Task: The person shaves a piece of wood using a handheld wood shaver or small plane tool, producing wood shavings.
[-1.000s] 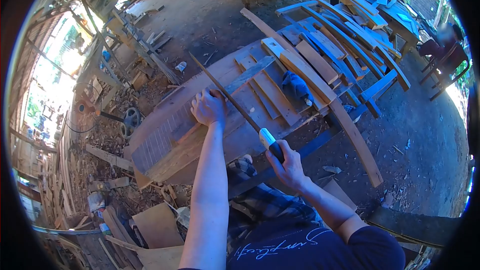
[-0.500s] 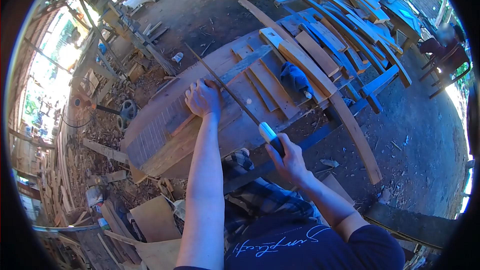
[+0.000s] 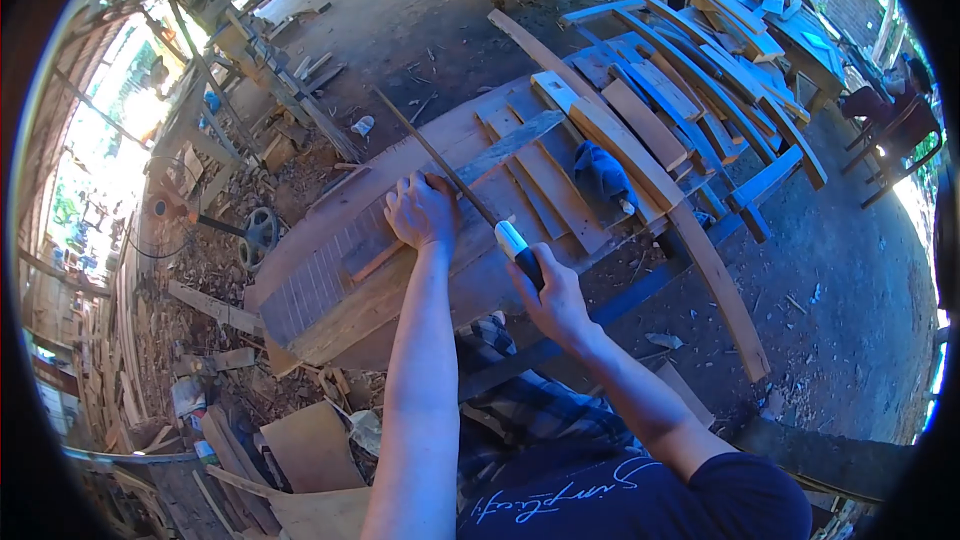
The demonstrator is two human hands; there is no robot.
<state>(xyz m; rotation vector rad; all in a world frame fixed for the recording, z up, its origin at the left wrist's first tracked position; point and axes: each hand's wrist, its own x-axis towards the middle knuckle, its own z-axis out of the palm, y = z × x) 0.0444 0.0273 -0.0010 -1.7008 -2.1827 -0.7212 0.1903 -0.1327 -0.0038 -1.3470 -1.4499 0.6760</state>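
My right hand [image 3: 553, 292] is wrapped round the black and white handle of a long, thin-bladed saw [image 3: 432, 150]. The blade slants up and left, passing just right of my left hand [image 3: 421, 210]. That hand presses down on a wooden board [image 3: 375, 258], its fingers bent over the board's far end. Beneath lies a broad wooden work surface [image 3: 330, 335], with a row of pale lines drawn on its left part. Whether the blade touches the wood is hard to tell.
A blue cloth bundle [image 3: 602, 177] lies on planks to the right. Curved wooden pieces [image 3: 715, 285] are stacked beyond it. A spoked wheel [image 3: 261, 238] stands left of the work surface. At the far right a person [image 3: 912, 78] is near a chair [image 3: 905, 130].
My right hand and the saw handle have moved left and slightly up, so the blade sits further forward past my left hand. The view has shifted slightly.
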